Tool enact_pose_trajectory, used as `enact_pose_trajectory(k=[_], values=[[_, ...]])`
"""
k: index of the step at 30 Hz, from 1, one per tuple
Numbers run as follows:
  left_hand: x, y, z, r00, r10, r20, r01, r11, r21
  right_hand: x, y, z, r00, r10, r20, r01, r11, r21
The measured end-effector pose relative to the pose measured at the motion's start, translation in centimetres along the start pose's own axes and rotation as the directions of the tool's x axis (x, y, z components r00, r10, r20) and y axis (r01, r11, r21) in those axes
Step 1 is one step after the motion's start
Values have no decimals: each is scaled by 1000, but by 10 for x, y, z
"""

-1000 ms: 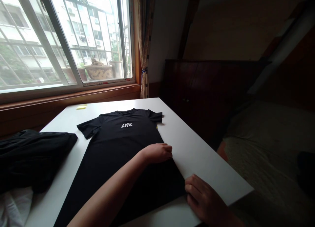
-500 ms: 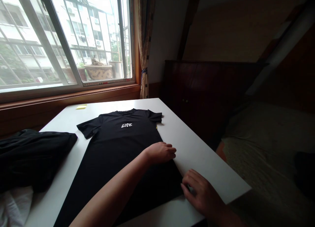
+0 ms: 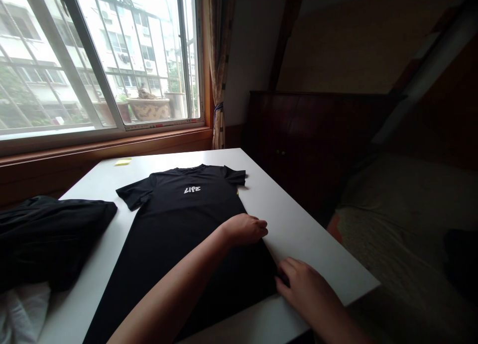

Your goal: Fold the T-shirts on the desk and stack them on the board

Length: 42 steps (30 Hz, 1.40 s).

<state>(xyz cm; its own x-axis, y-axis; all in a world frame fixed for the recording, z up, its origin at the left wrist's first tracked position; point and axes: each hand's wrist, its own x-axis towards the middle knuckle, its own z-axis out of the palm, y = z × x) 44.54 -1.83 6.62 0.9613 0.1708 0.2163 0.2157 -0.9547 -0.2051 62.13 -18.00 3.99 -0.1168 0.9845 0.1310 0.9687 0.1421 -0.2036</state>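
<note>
A black T-shirt [image 3: 179, 224] with white lettering lies spread on the white table [image 3: 298, 224], its collar toward the window. My left hand [image 3: 248, 229] reaches across it, fingers closed on the shirt's right side edge. At the lower right corner of the hem is my right hand [image 3: 298, 282], its thumb and fingers pinched on the cloth. The left forearm covers part of the shirt's lower half.
Dark clothing [image 3: 56, 234] is heaped on the table's left, with a pale cloth [image 3: 24, 311] below it. A yellow paper [image 3: 123, 162] lies near the far edge. Beyond stand a window, a curtain [image 3: 220, 85] and a dark cabinet [image 3: 317, 135].
The fingers of my right hand have closed together at the hem corner. My left hand's fingers have curled in slightly, and the shirt has barely moved.
</note>
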Motion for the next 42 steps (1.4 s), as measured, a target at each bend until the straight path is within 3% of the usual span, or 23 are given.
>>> enact_pose_trajectory(k=[11, 16, 22, 28, 36, 42], values=[[-1, 2, 1, 1000, -4, -19, 4, 1000, -20, -8, -1, 2, 983, -114, -141, 93, 985, -145], [-2, 0, 5, 999, -18, -39, 15, 997, -74, -6, 1, -5, 993, -62, -99, 54, 995, -83], [-7, -1, 28, 992, -104, -72, 87, 975, -206, -4, 3, -19, 961, -273, 37, 266, 955, 134], [-17, -1, 38, 974, -197, -110, 156, 941, -301, -7, 14, -19, 952, -289, 96, 273, 950, 150], [-17, -2, 33, 994, -84, -71, 68, 977, -204, -10, 17, -9, 942, -336, -11, 335, 942, -32], [-16, 2, 27, 996, -77, -36, 73, 991, -112, -11, 15, -17, 957, -291, -6, 291, 956, 37]])
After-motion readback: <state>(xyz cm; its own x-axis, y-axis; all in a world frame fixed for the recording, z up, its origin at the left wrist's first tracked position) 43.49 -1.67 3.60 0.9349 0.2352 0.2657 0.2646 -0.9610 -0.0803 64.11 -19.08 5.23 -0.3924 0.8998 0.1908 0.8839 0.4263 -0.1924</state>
